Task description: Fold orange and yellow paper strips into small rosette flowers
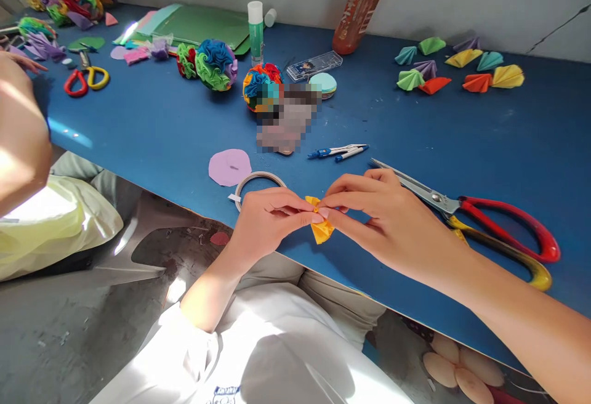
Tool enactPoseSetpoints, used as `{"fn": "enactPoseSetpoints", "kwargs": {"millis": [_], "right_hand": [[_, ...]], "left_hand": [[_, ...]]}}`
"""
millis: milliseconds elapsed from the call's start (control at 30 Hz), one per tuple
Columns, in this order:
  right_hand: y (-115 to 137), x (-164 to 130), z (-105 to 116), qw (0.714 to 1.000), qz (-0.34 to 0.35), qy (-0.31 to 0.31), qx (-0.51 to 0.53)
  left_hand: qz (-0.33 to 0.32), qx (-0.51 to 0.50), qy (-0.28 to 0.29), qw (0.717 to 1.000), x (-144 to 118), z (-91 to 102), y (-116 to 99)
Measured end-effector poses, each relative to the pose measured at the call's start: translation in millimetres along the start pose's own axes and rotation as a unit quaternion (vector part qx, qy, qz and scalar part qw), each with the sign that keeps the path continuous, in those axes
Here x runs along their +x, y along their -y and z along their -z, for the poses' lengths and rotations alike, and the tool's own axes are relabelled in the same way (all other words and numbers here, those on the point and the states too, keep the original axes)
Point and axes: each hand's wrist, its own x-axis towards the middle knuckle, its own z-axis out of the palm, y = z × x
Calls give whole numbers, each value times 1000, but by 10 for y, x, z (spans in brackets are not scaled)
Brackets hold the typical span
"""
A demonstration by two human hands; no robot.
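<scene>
Two hands meet on one small folded piece of yellow-orange paper (320,224), held just over the near edge of the blue tabletop (152,127) in the lower middle of the frame. The left hand (268,219) comes in from the left and the right hand (383,219) from the right, and both sets of fingertips are pinched together on the paper's upper end, so it sits squarely between them, neither hand nearer than the other. Its long axis runs roughly up and down, the free lower point hanging below the fingers toward the table edge. Just left of the left hand lie a thin grey wire ring (258,181) and a lilac paper disc (229,166). Behind the right hand are large red-and-yellow-handled scissors (498,222), blades pointing left, and a blue-and-white drawing compass (339,151). Further up the frame stand multicoloured paper flower balls (215,64), a green-and-white glue stick (255,31) and, at upper right, a scatter of folded paper fans (457,65). Another person's arm (21,133) enters at the left edge
</scene>
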Motion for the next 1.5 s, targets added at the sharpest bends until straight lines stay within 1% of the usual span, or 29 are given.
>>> {"fn": "enactPoseSetpoints", "kwargs": {"millis": [100, 233, 367, 467, 533, 600, 667, 700, 767, 867, 900, 933, 967, 1000, 1067, 1100, 1133, 1167, 1200, 1233, 1300, 1433, 1500], "right_hand": [[-33, 20, -12, 999, -32, 12, 35], [-56, 36, -57, 995, -61, 1, 80], [-27, 43, -77, 994, -61, 0, 94], [-13, 53, -80, 993, -58, -5, 102], [-11, 58, -83, 993, -57, -21, 104], [-3, 58, -84, 992, -56, -37, 110], [16, 54, -74, 987, -76, -54, 131], [28, 51, -66, 982, -95, -63, 150], [41, 49, -48, 969, -130, -92, 189], [14, 61, -54, 954, -147, -139, 222], [-6, 70, -70, 949, -151, -141, 239], [-28, 81, -91, 940, -160, -129, 271], [-46, 93, -116, 926, -176, -101, 319], [-60, 106, -141, 903, -195, -63, 379], [-64, 127, -182, 838, -228, 23, 495], [-56, 136, -194, 806, -241, 56, 538], [-44, 141, -200, 780, -249, 76, 570], [-31, 145, -199, 762, -252, 81, 591], [-20, 147, -193, 751, -254, 76, 605], [-12, 147, -185, 746, -254, 66, 612], [-13, 146, -163, 746, -257, 44, 612], [-57, 149, -120, 765, -269, 17, 585], [-72, 149, -99, 769, -262, 9, 583]], "left_hand": [[-19, 23, -10, 1000, -16, -16, 6], [-30, 33, -15, 999, -30, -25, 14], [-16, 25, -15, 999, -30, -27, 10], [-6, 26, -25, 999, -26, -36, 15], [-30, 29, -36, 998, -24, -41, 33], [-80, 35, -52, 995, -23, -40, 59], [-121, 41, -74, 989, -20, -34, 80], [-127, 40, -85, 987, -19, -30, 85], [-119, 27, -99, 988, -17, -21, 84], [-113, -10, -104, 988, -22, -11, 73], [-119, -21, -109, 987, -26, -8, 73], [-130, -31, -116, 984, -29, -4, 77], [-143, -39, -123, 981, -32, 0, 85], [-157, -46, -130, 978, -34, 5, 95], [-185, -56, -139, 971, -35, 16, 119], [-199, -58, -139, 968, -33, 20, 129], [-211, -58, -136, 966, -32, 24, 137], [-220, -57, -131, 965, -30, 25, 142], [-226, -56, -124, 965, -30, 25, 144], [-228, -55, -117, 965, -30, 24, 144], [-220, -55, -107, 968, -34, 19, 139], [-194, -59, -97, 974, -43, 17, 125], [-179, -68, -94, 977, -46, 20, 119]]}}
